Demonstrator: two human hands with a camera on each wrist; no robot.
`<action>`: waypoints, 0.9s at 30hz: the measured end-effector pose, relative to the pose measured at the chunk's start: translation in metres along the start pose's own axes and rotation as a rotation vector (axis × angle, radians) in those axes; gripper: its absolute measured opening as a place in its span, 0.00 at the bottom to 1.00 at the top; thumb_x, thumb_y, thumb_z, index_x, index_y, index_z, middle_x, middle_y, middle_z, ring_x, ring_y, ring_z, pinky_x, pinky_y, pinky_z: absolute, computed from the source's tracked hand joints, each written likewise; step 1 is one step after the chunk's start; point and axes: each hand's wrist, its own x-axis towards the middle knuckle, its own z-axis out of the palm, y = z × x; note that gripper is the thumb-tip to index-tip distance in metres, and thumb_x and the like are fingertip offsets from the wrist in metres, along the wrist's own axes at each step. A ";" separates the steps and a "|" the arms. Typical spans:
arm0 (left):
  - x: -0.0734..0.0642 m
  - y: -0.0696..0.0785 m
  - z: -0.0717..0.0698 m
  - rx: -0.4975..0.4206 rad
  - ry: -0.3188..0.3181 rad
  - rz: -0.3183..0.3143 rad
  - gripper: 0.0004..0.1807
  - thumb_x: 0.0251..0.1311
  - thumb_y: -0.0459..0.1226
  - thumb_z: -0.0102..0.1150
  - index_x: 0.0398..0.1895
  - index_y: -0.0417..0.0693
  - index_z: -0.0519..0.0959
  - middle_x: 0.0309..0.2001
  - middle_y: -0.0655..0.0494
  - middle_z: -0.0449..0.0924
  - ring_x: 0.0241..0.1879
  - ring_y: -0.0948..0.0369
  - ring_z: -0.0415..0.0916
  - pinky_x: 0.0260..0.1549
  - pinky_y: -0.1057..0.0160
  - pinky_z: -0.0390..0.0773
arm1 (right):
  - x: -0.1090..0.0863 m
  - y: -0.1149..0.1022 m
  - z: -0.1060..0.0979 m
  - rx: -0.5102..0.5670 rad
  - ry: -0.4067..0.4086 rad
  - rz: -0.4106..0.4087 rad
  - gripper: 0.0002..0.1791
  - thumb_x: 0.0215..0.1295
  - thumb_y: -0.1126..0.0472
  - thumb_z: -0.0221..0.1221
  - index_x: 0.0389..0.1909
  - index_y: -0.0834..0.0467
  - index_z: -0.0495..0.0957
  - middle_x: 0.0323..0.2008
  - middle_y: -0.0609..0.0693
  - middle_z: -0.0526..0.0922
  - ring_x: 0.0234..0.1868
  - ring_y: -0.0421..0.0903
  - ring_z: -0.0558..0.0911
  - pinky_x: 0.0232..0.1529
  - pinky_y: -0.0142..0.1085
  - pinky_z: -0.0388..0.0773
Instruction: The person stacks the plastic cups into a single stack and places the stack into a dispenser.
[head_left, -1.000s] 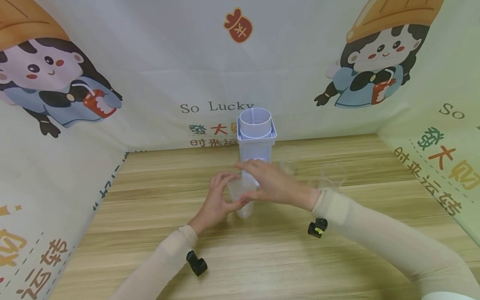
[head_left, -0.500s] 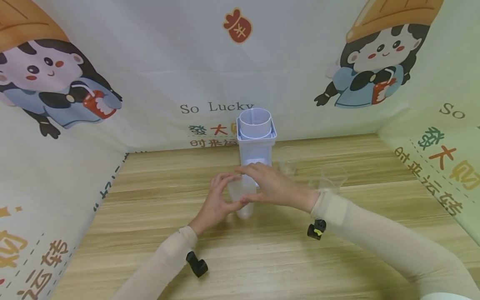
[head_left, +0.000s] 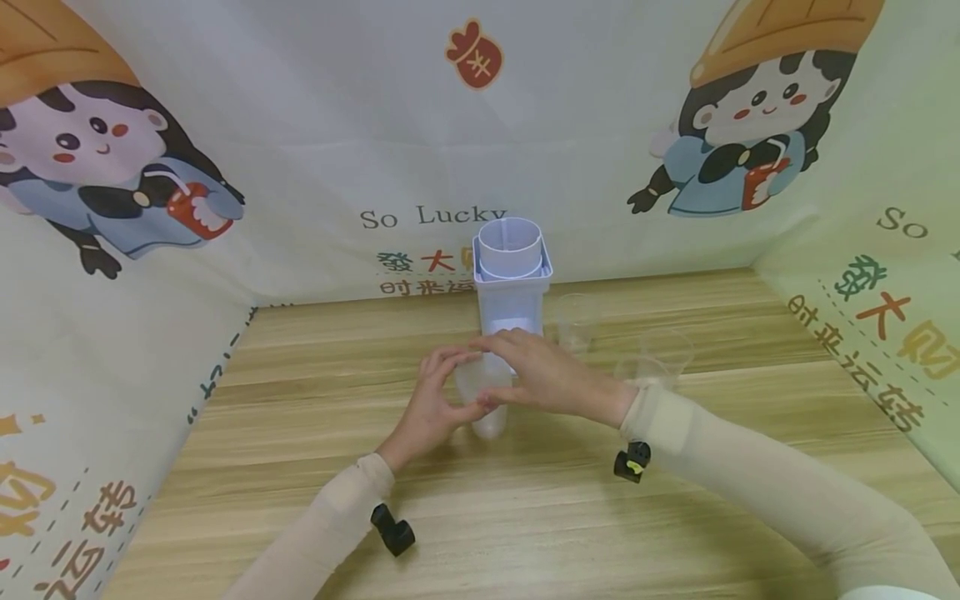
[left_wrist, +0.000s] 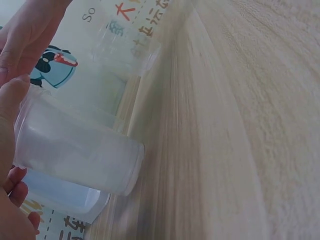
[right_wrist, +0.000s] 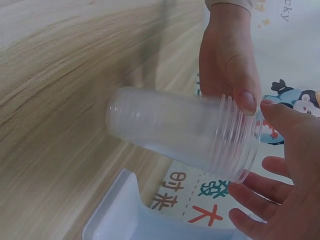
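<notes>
A stack of nested clear plastic cups [head_left: 480, 379] stands upright in front of a pale lilac square holder [head_left: 513, 300] with a round tube in its top. My left hand [head_left: 426, 417] grips the stack near the rims from the left. From the right, my right hand [head_left: 551, 375] holds the same rim end, with both thumbs meeting on the near side. Several stacked rims show on the cups [right_wrist: 185, 130] in the right wrist view. In the left wrist view the base of the cups [left_wrist: 80, 140] is close to the tabletop; whether it touches, I cannot tell.
Loose clear cups stand right of the holder, one [head_left: 576, 323] close behind my right hand and another [head_left: 671, 350] farther right, partly overlapped by a further clear shape. A printed cloth [head_left: 337, 167] walls the wooden table [head_left: 300, 467] at the back and sides.
</notes>
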 end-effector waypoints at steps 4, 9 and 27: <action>0.000 0.000 0.001 0.003 0.006 0.005 0.36 0.49 0.40 0.76 0.63 0.48 0.74 0.64 0.49 0.67 0.66 0.49 0.57 0.65 0.40 0.62 | 0.000 0.001 0.000 -0.001 0.009 -0.006 0.40 0.61 0.41 0.65 0.70 0.54 0.66 0.65 0.53 0.76 0.64 0.52 0.76 0.65 0.49 0.73; 0.000 -0.001 0.003 -0.002 0.014 0.018 0.39 0.48 0.41 0.77 0.65 0.49 0.72 0.64 0.49 0.67 0.66 0.49 0.58 0.64 0.40 0.63 | -0.002 0.008 -0.006 -0.016 0.046 -0.003 0.37 0.62 0.45 0.66 0.68 0.56 0.68 0.63 0.55 0.78 0.63 0.54 0.77 0.64 0.50 0.74; 0.003 0.006 0.004 0.006 0.016 0.002 0.40 0.48 0.42 0.76 0.67 0.50 0.70 0.65 0.46 0.66 0.64 0.47 0.58 0.62 0.38 0.65 | -0.020 0.061 -0.062 -0.079 0.118 0.162 0.21 0.64 0.54 0.64 0.53 0.62 0.80 0.52 0.58 0.85 0.54 0.56 0.82 0.59 0.51 0.77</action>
